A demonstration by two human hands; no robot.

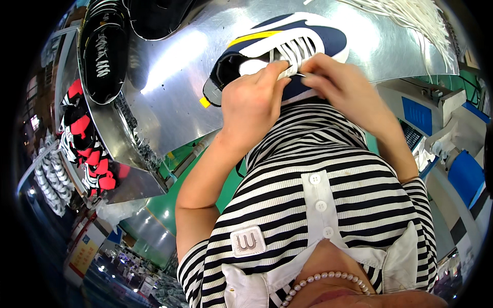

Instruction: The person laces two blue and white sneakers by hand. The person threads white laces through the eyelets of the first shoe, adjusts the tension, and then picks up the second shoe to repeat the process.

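A navy, white and yellow sneaker (336,42) lies on its side on the metal table, its dark opening toward the left. White shoelace (296,50) crosses its upper in several rows. My left hand (252,96) is closed at the near edge of the lacing, thumb and forefinger pinching the sneaker's eyelet edge. Facing it, my right hand (343,88) pinches a white lace end close to the left fingertips. The right fingers are slightly blurred, and part of the lace between the hands is hidden.
A shiny metal table (169,72) spans the top. Black shoes (104,56) stand at its left end, with red, black and white shoe parts (87,136) below them. Loose white laces (411,18) pile at the far right. Grey machinery with a blue panel (417,115) stands right.
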